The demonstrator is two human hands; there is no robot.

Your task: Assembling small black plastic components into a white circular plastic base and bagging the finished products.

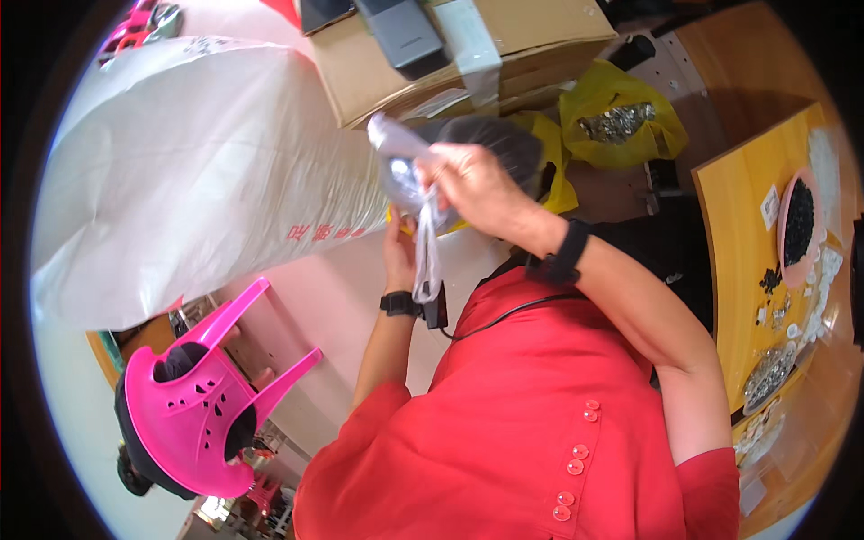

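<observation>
My right hand (pixel 475 187) is closed on the gathered neck of a translucent plastic bag (pixel 400 166), its fingers pinched together. The bag's upper part tilts to the upper left, and a twisted strip of it hangs below the hand. Just under it, my left hand (pixel 400 256) is raised close to the bag. The bag partly covers the left fingers, so their grip does not show. Behind both hands lies a dark, full plastic bag (pixel 508 148) with yellow plastic around it.
A large white sack (pixel 207 180) fills the left. Ahead stands a cardboard box (pixel 531 36) with a dark phone (pixel 400 36) on top. A yellow bag (pixel 661 135) holds shiny small parts. A pink stool (pixel 184 409) is lower left; a wooden table (pixel 733 234) with a pink tray (pixel 786 261) is right.
</observation>
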